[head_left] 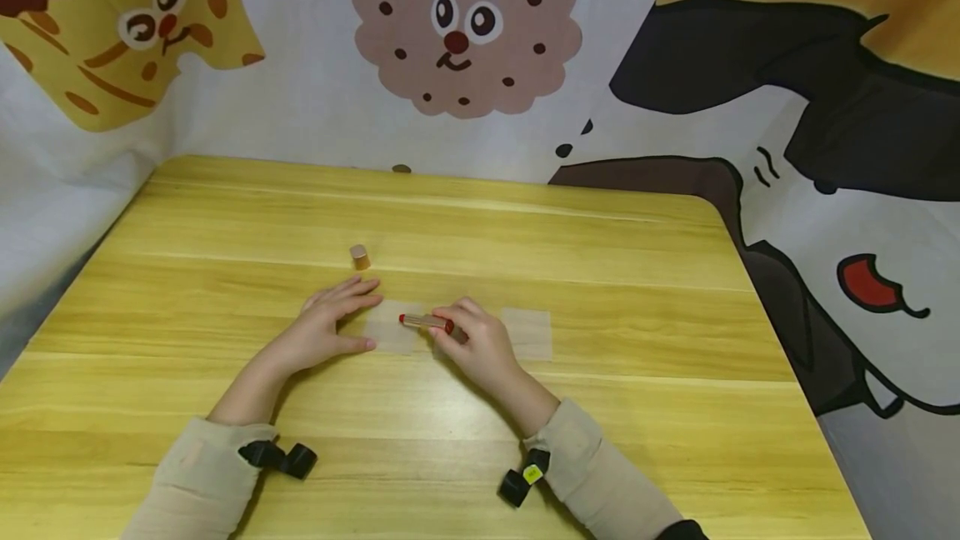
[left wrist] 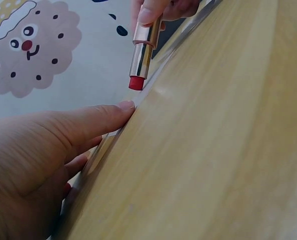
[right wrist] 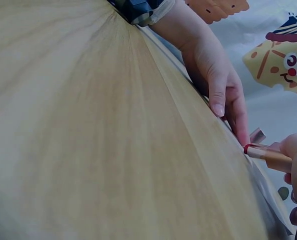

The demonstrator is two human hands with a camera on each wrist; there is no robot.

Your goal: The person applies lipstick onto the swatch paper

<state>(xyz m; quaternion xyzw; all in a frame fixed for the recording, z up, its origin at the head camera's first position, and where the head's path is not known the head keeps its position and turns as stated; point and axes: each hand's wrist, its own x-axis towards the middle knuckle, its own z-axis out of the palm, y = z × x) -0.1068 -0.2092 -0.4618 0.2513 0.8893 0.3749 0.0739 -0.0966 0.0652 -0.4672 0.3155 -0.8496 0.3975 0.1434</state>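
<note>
right hand (head_left: 483, 344) pinches the lipstick (head_left: 427, 322) by its gold tube, red tip past the fingertips over a thin translucent sheet (head_left: 390, 327). left hand (head_left: 330, 323) flat, fingers spread on sheet. likely light, rigid, slick tube; soft tip smears, hold the barrel. cap (head_left: 360, 257) beyond left fingertips.

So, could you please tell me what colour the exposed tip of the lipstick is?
Red: the gold-cased lipstick held by the right hand shows it best in the left wrist view.

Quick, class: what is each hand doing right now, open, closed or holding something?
Left hand: open, fingers flat on the sheet on the table.
Right hand: holding the lipstick, red tip toward the left hand.
</note>
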